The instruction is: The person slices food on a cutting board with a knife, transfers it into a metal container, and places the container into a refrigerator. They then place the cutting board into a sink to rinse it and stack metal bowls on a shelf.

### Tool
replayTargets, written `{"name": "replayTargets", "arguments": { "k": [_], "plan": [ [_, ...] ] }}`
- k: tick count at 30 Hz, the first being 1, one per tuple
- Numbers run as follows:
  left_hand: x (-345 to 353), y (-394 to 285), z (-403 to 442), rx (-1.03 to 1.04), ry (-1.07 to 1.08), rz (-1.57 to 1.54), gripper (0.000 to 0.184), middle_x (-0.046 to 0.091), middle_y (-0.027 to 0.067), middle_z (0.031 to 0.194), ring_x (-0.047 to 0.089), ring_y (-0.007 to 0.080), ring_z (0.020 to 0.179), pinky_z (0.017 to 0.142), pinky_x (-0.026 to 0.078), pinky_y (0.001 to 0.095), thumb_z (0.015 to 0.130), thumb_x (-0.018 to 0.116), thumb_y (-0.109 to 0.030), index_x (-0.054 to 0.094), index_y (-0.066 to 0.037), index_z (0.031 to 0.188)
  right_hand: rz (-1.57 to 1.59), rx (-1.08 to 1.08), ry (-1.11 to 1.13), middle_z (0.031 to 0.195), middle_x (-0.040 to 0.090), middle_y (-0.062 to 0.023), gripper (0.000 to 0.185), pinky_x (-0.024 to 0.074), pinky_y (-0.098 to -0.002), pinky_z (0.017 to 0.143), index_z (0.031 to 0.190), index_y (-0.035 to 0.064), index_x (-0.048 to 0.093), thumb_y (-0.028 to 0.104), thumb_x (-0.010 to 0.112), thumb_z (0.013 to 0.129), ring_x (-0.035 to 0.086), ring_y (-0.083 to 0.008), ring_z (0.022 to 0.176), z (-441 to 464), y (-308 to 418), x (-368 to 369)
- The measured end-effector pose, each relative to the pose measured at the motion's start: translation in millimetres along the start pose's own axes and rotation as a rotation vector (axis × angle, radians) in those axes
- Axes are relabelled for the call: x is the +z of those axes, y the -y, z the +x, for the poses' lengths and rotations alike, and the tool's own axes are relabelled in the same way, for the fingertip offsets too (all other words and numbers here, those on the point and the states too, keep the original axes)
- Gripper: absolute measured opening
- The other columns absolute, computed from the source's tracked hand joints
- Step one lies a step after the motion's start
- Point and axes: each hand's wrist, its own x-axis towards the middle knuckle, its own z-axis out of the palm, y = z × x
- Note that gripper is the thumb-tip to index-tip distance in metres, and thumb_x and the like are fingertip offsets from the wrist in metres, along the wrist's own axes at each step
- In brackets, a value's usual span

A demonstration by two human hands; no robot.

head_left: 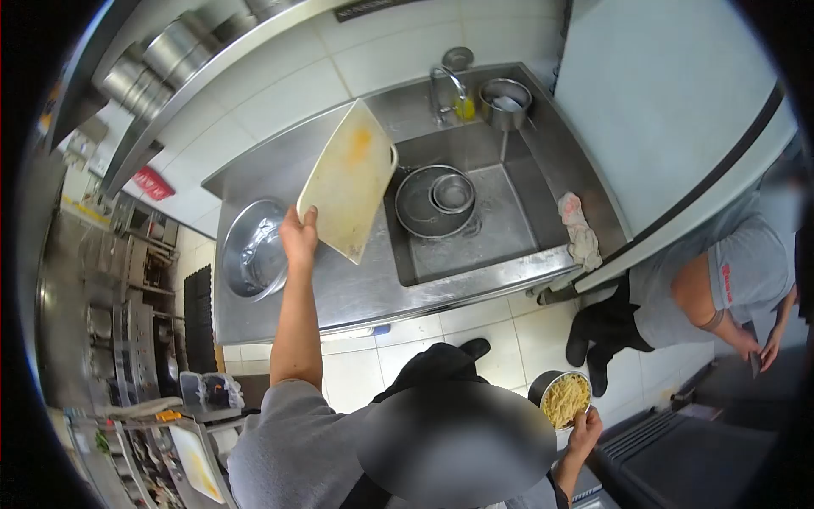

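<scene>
Left hand [299, 237] clamped on the edge of a stained white cutting board [346, 191], and that board is tilted up over the counter [360, 288], beside the sink [526, 199]! Right hand [583, 431] grips the rim of a metal pot [535, 392], well apart from it, low by the body. Pale yellow strips [566, 400] are already in the pot; the board, its orange smear [361, 138] showing, looks not yet cleaned.

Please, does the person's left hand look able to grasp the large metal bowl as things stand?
Probably not: the left hand is occupied with the cutting board. The metal bowl looks close, so an emptied hand could likely reach it.
</scene>
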Motion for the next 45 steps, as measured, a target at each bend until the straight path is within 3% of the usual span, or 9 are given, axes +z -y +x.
{"name": "replayTargets", "arguments": {
  "k": [2, 17, 22, 24, 27, 30, 37, 39, 45],
  "plan": [
    [-8.5, 0.5, -13.9, 0.128, -0.062, 0.204, 0.021, 0.066, 0.0257, 0.083, 0.066, 0.0411, 0.076, 0.069, 0.05, 0.0458, 0.086, 0.065, -0.017, 0.064, 0.002, 0.095, 0.055, -0.032, 0.025, 0.068, 0.056, -0.0002, 0.012, 0.0378, -0.0227, 0.053, 0.08, -0.0038, 0.06, 0.007, 0.055, 0.084, 0.046, -0.0065, 0.06, 5.1, -0.8, 1.2],
    [-22.4, 42.5, -54.3, -0.058, -0.193, 0.386, 0.025, 0.065, 0.027, 0.081, 0.063, 0.0465, 0.082, 0.073, 0.049, 0.0507, 0.079, 0.067, -0.019, 0.064, 0.004, 0.088, 0.047, -0.094, 0.032, 0.069, 0.063, -0.0072, 0.012, 0.0464, -0.0257, 0.054, 0.078, -0.006, 0.061, 0.004, 0.054, 0.081, 0.057, -0.012, 0.057, -2.6, -31.3, -14.9],
    [-35.5, 50.6, -45.7, -0.133, -0.228, 0.05, 0.028, 0.067, 0.0227, 0.08, 0.067, 0.038, 0.076, 0.07, 0.052, 0.0435, 0.081, 0.065, -0.012, 0.062, 0.005, 0.103, 0.107, -0.074, 0.004, 0.069, 0.064, -0.0076, 0.013, 0.0471, -0.0254, 0.054, 0.078, -0.0068, 0.061, 0.002, 0.052, 0.08, 0.058, -0.0124, 0.058, -0.4, -42.8, -13.4],
    [-51.5, 39.1, -47.2, -0.602, -0.226, -0.727, 0.029, 0.068, 0.0149, 0.09, 0.067, 0.0266, 0.077, 0.07, 0.052, 0.0368, 0.081, 0.066, -0.011, 0.062, 0.005, 0.106, 0.119, -0.06, 0.002, 0.068, 0.063, -0.0075, 0.013, 0.0474, -0.0255, 0.054, 0.077, -0.0065, 0.06, 0.003, 0.052, 0.08, 0.059, -0.0131, 0.057, -12.6, -9.0, -4.7],
    [-47.1, 63.7, -54.2, -0.564, -0.202, -0.857, 0.028, 0.066, 0.0112, 0.098, 0.065, 0.0219, 0.081, 0.071, 0.052, 0.033, 0.082, 0.065, -0.007, 0.061, 0.005, 0.107, 0.05, -0.081, -0.002, 0.065, 0.062, -0.0069, 0.02, 0.0415, -0.0258, 0.052, 0.075, -0.0079, 0.062, 0.012, 0.06, 0.08, 0.054, -0.0116, 0.058, -14.7, -0.2, -4.7],
    [-39.0, 74.1, -67.9, -0.507, -0.122, -0.806, 0.028, 0.066, 0.0131, 0.099, 0.066, 0.0227, 0.086, 0.074, 0.052, 0.0323, 0.083, 0.064, -0.004, 0.06, 0.003, 0.11, -0.172, -0.104, -0.047, 0.057, 0.05, -0.0141, 0.024, 0.0355, -0.0361, 0.049, 0.074, -0.0058, 0.057, 0.018, 0.059, 0.075, 0.044, -0.0146, 0.054, -5.7, -30.3, -9.0],
    [-35.8, 76.3, -81.6, -0.499, -0.036, -0.653, 0.023, 0.068, 0.012, 0.098, 0.066, 0.0249, 0.082, 0.071, 0.053, 0.0361, 0.083, 0.061, -0.005, 0.061, 0.002, 0.105, -0.154, -0.044, -0.163, 0.065, 0.063, -0.0151, 0.025, 0.0458, -0.0332, 0.055, 0.084, -0.0047, 0.066, 0.018, 0.059, 0.078, 0.059, -0.0188, 0.059, -34.8, -16.1, -11.4],
    [-37.9, 74.3, -82.9, -0.176, 0.134, 0.152, 0.025, 0.067, 0.0131, 0.1, 0.064, 0.0235, 0.081, 0.074, 0.05, 0.0352, 0.083, 0.061, -0.004, 0.06, 0.004, 0.107, -0.14, -0.027, -0.185, 0.066, 0.062, -0.0185, 0.025, 0.0461, -0.0348, 0.056, 0.083, -0.004, 0.067, 0.02, 0.06, 0.077, 0.06, -0.0224, 0.058, -47.5, -14.9, -23.8],
    [-24.2, 39.3, -87.5, -0.434, 0.195, -0.546, 0.028, 0.066, 0.017, 0.102, 0.063, 0.0237, 0.085, 0.077, 0.049, 0.0352, 0.083, 0.059, -0.005, 0.058, 0.01, 0.107, -0.182, 0.053, -0.233, 0.064, 0.064, -0.0111, 0.023, 0.0462, -0.031, 0.054, 0.082, -0.0054, 0.067, 0.016, 0.06, 0.077, 0.057, -0.0153, 0.057, -67.4, -14.5, -44.4]
  ]
}}
